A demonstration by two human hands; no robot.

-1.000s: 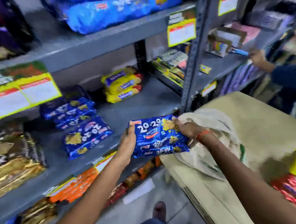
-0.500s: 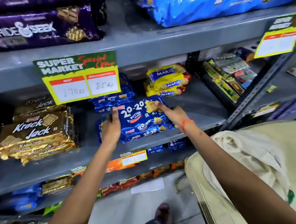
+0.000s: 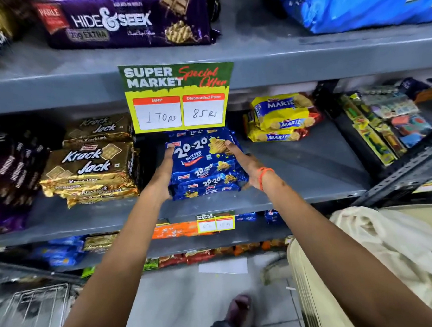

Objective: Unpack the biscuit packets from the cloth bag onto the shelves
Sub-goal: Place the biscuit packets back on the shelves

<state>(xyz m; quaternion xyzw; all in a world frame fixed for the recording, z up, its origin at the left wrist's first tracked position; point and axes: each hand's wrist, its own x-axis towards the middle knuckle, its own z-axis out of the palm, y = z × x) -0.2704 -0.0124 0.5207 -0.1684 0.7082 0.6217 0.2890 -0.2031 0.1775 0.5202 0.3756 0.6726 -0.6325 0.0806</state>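
A blue 20-20 butter cookie packet (image 3: 202,161) lies on top of a stack of the same blue packets on the grey middle shelf (image 3: 310,173). My left hand (image 3: 163,174) grips its left edge and my right hand (image 3: 245,165), with an orange thread on the wrist, grips its right edge. The cream cloth bag (image 3: 394,249) lies crumpled on a beige table (image 3: 306,288) at the lower right, away from both hands.
Gold Krack Jack packets (image 3: 90,167) stand left of the blue stack, yellow Marie packets (image 3: 282,117) to its right. A price card (image 3: 178,97) hangs from the shelf above. Purple Hide & Seek packets (image 3: 127,20) sit on the upper shelf. A wire basket (image 3: 35,312) is at lower left.
Both hands carried the blue packet from beside the cloth bag over to the middle shelf and set it onto the stack of blue packets. The view turned left toward the shelves.
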